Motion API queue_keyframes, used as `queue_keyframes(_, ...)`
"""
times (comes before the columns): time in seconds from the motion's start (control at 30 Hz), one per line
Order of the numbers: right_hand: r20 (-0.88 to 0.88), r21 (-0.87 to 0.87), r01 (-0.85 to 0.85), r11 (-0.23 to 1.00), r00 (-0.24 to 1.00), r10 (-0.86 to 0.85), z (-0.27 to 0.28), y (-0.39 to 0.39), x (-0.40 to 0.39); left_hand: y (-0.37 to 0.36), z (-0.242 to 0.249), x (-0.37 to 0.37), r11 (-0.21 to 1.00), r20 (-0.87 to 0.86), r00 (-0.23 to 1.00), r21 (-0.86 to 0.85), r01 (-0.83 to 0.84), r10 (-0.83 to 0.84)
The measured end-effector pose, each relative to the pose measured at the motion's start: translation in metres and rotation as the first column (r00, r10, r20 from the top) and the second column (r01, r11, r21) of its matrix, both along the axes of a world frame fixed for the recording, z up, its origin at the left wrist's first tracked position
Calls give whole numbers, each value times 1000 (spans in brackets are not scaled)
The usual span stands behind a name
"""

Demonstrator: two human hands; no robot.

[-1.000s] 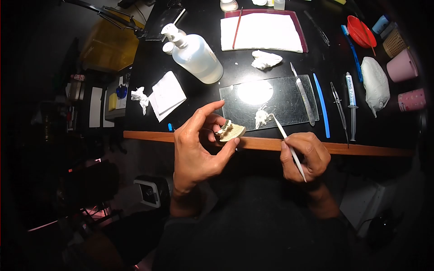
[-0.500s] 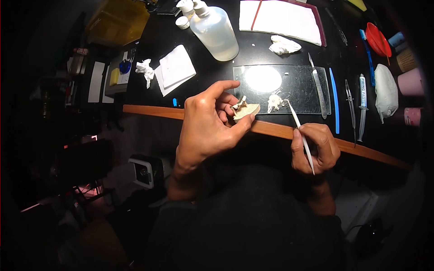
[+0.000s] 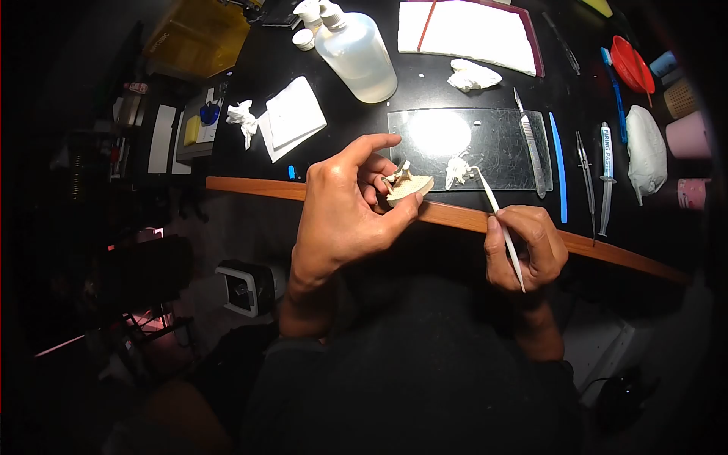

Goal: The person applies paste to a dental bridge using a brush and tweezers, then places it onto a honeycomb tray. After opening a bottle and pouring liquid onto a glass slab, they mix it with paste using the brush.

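Between the thumb and fingers of my left hand (image 3: 349,201) is a small beige honeycomb-textured block (image 3: 410,189) with a pale curved piece at its far side. My right hand (image 3: 530,246) grips a thin white tool (image 3: 500,220) like a pen. The bent tip of this tool is at the right edge of a white paste pile (image 3: 459,172). That pile lies on a glass plate (image 3: 500,140) beyond both hands. A scalpel-like metal tool (image 3: 529,140) rests along the plate's right side.
A large translucent bottle (image 3: 362,61) stands behind the plate, with folded white paper (image 3: 294,117) to its left. Right of the plate lie a blue strip (image 3: 559,167), tweezers (image 3: 585,171) and a labelled syringe (image 3: 607,167). A wooden table edge (image 3: 455,217) runs below.
The view has shifted slightly, moving the scene a few pixels left. Both hands keep their holds, and the tool tip remains beside the white paste.
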State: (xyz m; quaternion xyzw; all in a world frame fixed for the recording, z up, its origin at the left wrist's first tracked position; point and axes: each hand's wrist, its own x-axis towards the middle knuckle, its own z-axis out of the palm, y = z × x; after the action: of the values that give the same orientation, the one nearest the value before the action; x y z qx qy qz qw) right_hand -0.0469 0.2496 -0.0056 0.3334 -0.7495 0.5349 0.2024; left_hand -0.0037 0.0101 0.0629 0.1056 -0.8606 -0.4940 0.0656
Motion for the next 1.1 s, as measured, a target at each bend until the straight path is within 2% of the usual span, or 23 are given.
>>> queue_keyframes(0.23, -36, -2, -10, 1000, 999, 10, 3, 0, -4, -2, -1, 0, 999, -41, 999, -41, 19, -20)
queue_keyframes(0.4, 24, 10, -1, 1000, 1000, 1, 5, -1, -2, -5, -7, 2, 998, -72, 997, -50, 24, -28)
queue_keyframes(0.53, 7, 70, 11, 997, 1000, -11, 5, -5, -4, -3, -12, 3, 999, -82, 996, -35, 29, -31)
queue_keyframes(0.83, -34, 59, 5, 998, 999, -3, 4, -6, -5, 0, -7, 4, 999, -55, 998, -19, 39, -40)
queue_keyframes(1.03, -35, -45, -37, 998, 999, 36, 12, -6, -8, -1, -7, 3, 998, -43, 998, -17, 53, -54)
queue_keyframes(1.1, -67, -25, -62, 998, 996, 61, 17, -9, -8, -1, -8, 2, 999, -41, 998, -7, 50, -50)
